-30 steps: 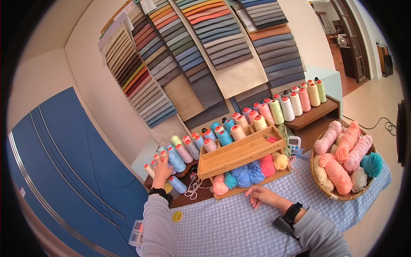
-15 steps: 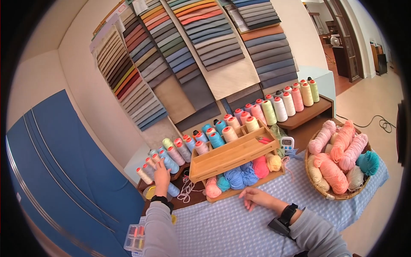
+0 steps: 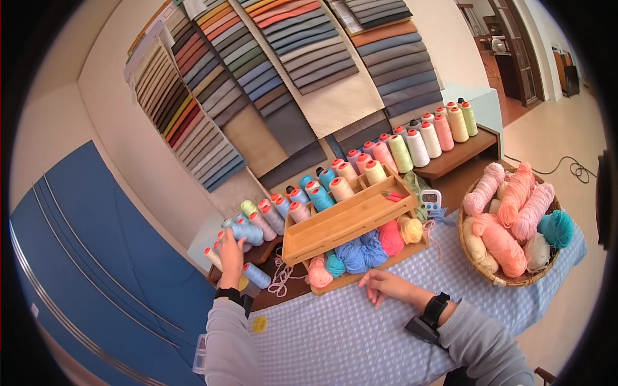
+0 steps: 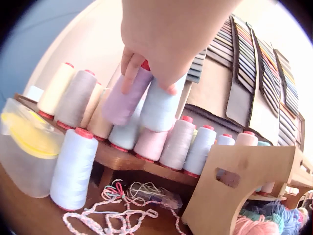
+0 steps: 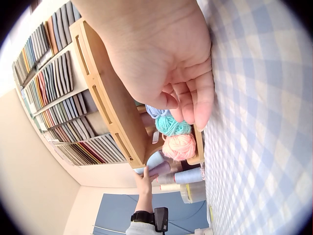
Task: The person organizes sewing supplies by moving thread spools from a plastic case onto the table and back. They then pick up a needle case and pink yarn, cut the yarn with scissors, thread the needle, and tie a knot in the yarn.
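Observation:
My left hand point(image 3: 231, 257) grips two thread spools above the small shelf at the left. In the left wrist view, a purple spool point(image 4: 127, 98) and a light blue spool point(image 4: 160, 108) hang tilted side by side under the hand point(image 4: 168, 39), their lower ends above or in front of the standing spools. Part of each is covered by the fingers. The head view shows the light blue spool point(image 3: 247, 233) leaning over. My right hand point(image 3: 386, 285) rests on the checked cloth point(image 3: 335, 334) in front of the wooden rack point(image 3: 347, 226), fingers loosely bent, holding nothing.
A blue spool point(image 4: 74, 169) stands on the dark table beside a plastic tub point(image 4: 29, 171). Braided cord point(image 3: 281, 278) lies by the rack. More spools line the shelves behind. A basket point(image 3: 506, 280) of yarn is at the right, near a small timer point(image 3: 430, 199).
My left hand has closed around spools among the standing ones; the light blue one has gone from upright to tilted. The right hand has stayed on the cloth. The head view has shifted slightly.

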{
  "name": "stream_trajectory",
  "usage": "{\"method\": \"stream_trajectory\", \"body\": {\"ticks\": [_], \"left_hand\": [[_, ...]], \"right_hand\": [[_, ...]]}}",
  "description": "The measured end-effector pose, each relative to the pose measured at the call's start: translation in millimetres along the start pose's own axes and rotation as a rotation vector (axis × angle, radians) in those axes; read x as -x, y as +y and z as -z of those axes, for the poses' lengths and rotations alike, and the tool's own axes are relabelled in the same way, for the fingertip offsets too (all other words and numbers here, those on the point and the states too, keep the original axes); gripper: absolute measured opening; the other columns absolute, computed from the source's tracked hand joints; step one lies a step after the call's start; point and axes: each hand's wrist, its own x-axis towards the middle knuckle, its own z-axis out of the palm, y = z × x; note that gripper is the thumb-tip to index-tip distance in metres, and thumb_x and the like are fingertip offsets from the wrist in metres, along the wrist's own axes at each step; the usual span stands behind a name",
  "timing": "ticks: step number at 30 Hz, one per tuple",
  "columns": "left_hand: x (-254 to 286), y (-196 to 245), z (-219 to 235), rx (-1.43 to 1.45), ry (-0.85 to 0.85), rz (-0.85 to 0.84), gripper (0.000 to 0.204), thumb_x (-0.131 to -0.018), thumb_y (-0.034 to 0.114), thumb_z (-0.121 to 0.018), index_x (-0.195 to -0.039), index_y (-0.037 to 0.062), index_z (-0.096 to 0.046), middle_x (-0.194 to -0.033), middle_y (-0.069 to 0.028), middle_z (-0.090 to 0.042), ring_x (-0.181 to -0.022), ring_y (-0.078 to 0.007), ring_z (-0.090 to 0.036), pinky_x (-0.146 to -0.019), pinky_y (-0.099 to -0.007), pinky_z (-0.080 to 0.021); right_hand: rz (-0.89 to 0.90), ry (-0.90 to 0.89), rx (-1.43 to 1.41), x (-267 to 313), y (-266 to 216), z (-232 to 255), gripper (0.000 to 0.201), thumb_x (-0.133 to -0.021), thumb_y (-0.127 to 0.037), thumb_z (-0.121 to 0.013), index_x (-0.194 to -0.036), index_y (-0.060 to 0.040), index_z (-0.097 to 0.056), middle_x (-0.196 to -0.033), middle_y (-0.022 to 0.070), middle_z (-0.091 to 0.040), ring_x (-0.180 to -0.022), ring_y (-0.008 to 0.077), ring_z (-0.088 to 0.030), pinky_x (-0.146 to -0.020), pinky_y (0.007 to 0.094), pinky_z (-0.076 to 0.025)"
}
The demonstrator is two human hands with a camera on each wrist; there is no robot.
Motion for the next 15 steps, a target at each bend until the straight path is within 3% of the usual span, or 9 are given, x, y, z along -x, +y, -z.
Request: {"method": "stream_trajectory", "body": {"ticks": [4, 6, 7, 11, 15], "left_hand": [[-12.7, 33.6, 39.4, 0.154, 0.129, 0.075, 0.038, -0.083, 0.027, -0.058, -0.105, 0.0008, -0.039, -0.095, -0.0248, -0.054, -0.088, -0.0413, -0.054, -0.067, -0.0466, -0.043], [-19.5, 51.8, 56.0, 0.29, 0.172, 0.163, 0.036, -0.087, 0.029, -0.052, -0.103, 0.0004, -0.039, -0.09, -0.0236, -0.056, -0.08, -0.0375, -0.058, -0.066, -0.0427, -0.044], [-18.4, 78.4, 78.5, 0.397, 0.119, 0.206, 0.036, -0.089, 0.032, -0.05, -0.103, 0.0009, -0.039, -0.084, -0.02, -0.058, -0.07, -0.0307, -0.061, -0.064, -0.0384, -0.044], [-14.9, 124.7, 99.9, 0.691, -0.058, 0.11, 0.035, -0.089, 0.032, -0.05, -0.104, 0.0023, -0.039, -0.079, -0.0151, -0.06, -0.066, -0.023, -0.063, -0.062, -0.0368, -0.045], [-9.0, 160.8, 106.0, 0.567, -0.236, -0.025, 0.034, -0.088, 0.031, -0.052, -0.104, 0.0026, -0.041, -0.082, -0.0167, -0.06, -0.068, -0.0271, -0.063, -0.062, -0.0375, -0.046]], "right_hand": [[0.003, -0.012, 0.024, -1.5, 2.6, 1.4, 0.021, -0.092, -0.016, -0.037, -0.105, -0.0043, -0.048, -0.073, 0.0048, -0.052, -0.064, 0.0138, -0.055, -0.055, 0.0278, -0.051], [0.011, -0.004, 0.007, -1.4, 2.9, 0.7, 0.022, -0.088, -0.012, -0.037, -0.105, -0.0033, -0.049, -0.072, 0.0053, -0.052, -0.063, 0.0146, -0.055, -0.055, 0.0284, -0.052], [0.017, 0.003, -0.005, -1.7, 2.7, 0.5, 0.023, -0.085, -0.009, -0.038, -0.104, -0.0023, -0.049, -0.072, 0.0058, -0.052, -0.062, 0.0154, -0.056, -0.054, 0.029, -0.052], [0.025, 0.003, -0.002, -2.9, 4.2, 1.3, 0.023, -0.085, -0.009, -0.038, -0.104, -0.0023, -0.049, -0.071, 0.0056, -0.052, -0.061, 0.0154, -0.056, -0.054, 0.0291, -0.052], [0.018, 0.005, 0.006, -0.5, 2.0, 0.1, 0.022, -0.086, -0.01, -0.039, -0.104, -0.0022, -0.049, -0.07, 0.0055, -0.052, -0.061, 0.0152, -0.056, -0.054, 0.0291, -0.052]]}}
